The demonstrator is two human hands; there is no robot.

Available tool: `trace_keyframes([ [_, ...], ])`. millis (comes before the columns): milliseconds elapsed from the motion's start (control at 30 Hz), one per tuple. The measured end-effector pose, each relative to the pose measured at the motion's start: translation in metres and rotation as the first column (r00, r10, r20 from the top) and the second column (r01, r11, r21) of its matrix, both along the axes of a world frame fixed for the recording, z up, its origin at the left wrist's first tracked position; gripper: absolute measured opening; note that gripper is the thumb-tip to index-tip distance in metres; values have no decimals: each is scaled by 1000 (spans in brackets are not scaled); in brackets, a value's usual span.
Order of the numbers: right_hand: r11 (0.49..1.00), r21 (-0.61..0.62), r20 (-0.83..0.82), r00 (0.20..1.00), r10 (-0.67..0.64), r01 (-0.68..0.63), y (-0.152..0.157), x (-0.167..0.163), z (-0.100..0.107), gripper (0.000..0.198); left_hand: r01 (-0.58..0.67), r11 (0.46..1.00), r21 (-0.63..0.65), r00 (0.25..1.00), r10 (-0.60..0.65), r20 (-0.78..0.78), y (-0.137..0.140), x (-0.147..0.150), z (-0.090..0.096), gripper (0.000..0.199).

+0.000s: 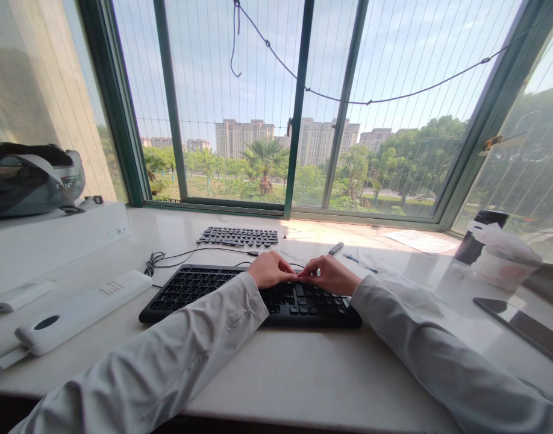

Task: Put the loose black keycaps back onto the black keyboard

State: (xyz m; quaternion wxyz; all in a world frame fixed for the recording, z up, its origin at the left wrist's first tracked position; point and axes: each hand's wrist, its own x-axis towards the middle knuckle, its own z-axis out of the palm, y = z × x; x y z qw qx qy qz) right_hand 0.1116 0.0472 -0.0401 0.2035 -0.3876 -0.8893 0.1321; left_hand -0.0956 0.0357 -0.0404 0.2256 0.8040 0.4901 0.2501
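Note:
A black keyboard (321, 316) lies on the white tabletop in front of me. Its left part (190, 289) shows bare key sockets, while keycaps sit on part of its right side. Over the keyboard's upper edge, right of its middle, my left hand (271, 269) and my right hand (329, 274) meet at the fingertips. Both are closed in a pinch; whatever is between the fingers is too small or hidden to make out. Beyond the keyboard, loose black keycaps (238, 236) are laid out in rows.
A coiled black cable (155, 260) lies left of the keyboard, near a white power strip (87, 310). A white box (55, 235) carries a dark headset (32, 178). Behind my right hand are a pen-like tool (335, 248) and a blue stick (351, 258). A phone (524, 325) lies right.

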Motion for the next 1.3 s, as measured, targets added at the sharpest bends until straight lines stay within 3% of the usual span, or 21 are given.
trace_keyframes([
  [167, 998, 65, 25, 999, 26, -27, -3, -3, 2, 21, 6, 1000, -3, 1000, -6, -15, 1, -1, 0, 42],
  [700, 976, 187, 106, 990, 92, -111, -6, -7, 7, 20, 52, 999, -15, 999, -51, 15, 6, -1, -4, 39],
  [1067, 969, 181, 129, 981, 145, -167, -1, -4, 2, 17, 76, 997, -24, 995, -74, 68, 12, -3, -13, 40],
  [1300, 964, 206, 114, 983, 146, -167, 1, 1, -1, 16, 79, 997, 20, 997, -79, 7, 9, -4, -7, 40],
])
